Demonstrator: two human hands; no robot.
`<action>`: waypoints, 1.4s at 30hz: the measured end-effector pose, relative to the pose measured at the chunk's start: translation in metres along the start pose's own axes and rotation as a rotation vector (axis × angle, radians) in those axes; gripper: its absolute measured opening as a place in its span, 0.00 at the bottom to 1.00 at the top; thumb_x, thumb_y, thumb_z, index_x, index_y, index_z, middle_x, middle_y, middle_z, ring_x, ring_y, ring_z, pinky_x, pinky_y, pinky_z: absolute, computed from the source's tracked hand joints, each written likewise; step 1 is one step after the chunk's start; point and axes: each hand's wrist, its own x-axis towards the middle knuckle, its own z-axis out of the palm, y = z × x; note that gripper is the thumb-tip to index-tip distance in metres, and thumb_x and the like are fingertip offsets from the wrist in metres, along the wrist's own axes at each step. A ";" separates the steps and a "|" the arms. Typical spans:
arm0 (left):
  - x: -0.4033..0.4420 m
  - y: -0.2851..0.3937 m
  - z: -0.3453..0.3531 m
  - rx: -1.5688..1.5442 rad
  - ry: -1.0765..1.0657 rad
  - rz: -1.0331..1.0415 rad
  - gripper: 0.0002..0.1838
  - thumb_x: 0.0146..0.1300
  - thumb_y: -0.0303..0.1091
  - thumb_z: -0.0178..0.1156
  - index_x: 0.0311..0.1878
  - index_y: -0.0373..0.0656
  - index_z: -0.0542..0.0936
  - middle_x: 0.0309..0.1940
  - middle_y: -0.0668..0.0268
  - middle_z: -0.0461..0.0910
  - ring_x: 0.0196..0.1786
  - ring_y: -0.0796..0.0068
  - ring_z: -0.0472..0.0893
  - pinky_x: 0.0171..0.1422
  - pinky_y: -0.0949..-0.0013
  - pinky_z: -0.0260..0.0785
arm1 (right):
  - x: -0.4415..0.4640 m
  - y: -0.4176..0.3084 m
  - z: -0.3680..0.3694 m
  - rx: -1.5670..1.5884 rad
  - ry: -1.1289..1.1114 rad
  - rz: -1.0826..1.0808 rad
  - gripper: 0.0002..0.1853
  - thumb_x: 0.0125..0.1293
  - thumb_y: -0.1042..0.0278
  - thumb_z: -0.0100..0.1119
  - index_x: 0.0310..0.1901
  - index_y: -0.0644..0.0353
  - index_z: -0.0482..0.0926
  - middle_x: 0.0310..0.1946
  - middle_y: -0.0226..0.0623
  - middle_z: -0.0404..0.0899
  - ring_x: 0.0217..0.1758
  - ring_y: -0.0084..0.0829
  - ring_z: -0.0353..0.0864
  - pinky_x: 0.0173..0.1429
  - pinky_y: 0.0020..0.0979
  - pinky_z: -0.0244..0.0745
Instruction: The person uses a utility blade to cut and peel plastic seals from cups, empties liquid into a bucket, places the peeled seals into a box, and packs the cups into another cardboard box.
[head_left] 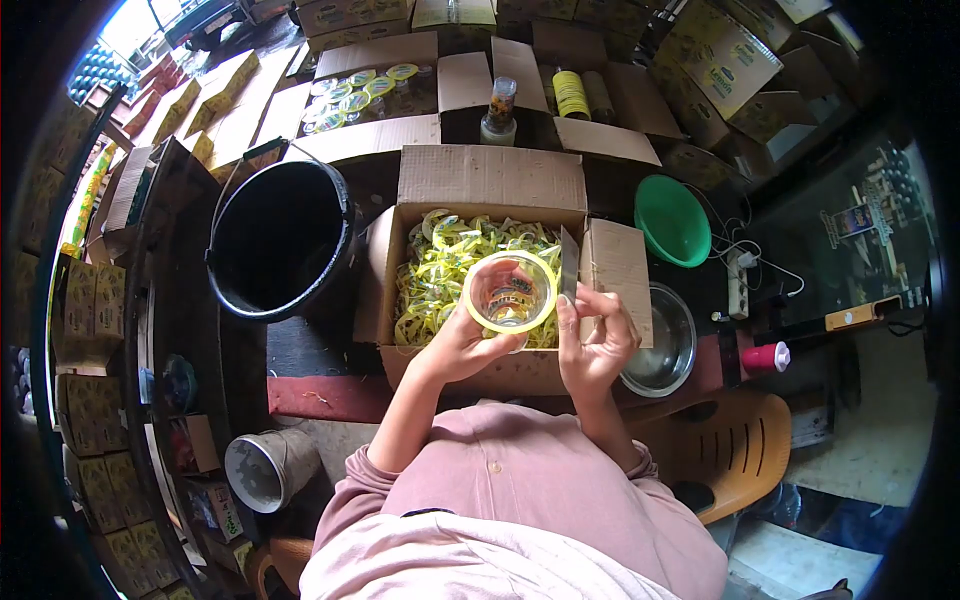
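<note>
A clear plastic cup with a yellow rim [512, 291] is wrapped by the fingers of my left hand [461, 340], its round end facing the camera. Beside it, my right hand [598, 342] pinches a thin, flat metallic blade [569, 262] that points up and away from me. Both hands are over the near part of an open cardboard box [492, 176], which holds a heap of yellow-green strips [435, 262]. The lower end of the blade is hidden by my fingers.
A black bucket [345, 235] stands left of the box. On the right are a green bowl [672, 221], a metal bowl [684, 345] and a power strip [737, 290]. Behind, a carton holds yellow-lidded cups [354, 100], near a bottle [499, 112]. An orange chair [767, 440] is at the right.
</note>
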 end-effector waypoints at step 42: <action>0.001 0.001 -0.002 0.079 -0.159 -0.025 0.41 0.40 0.30 0.71 0.58 0.38 0.61 0.53 0.61 0.65 0.57 0.70 0.67 0.62 0.66 0.60 | -0.004 0.007 -0.002 -0.007 -0.034 -0.035 0.12 0.45 0.84 0.58 0.34 0.63 0.79 0.24 0.34 0.77 0.24 0.27 0.77 0.30 0.25 0.70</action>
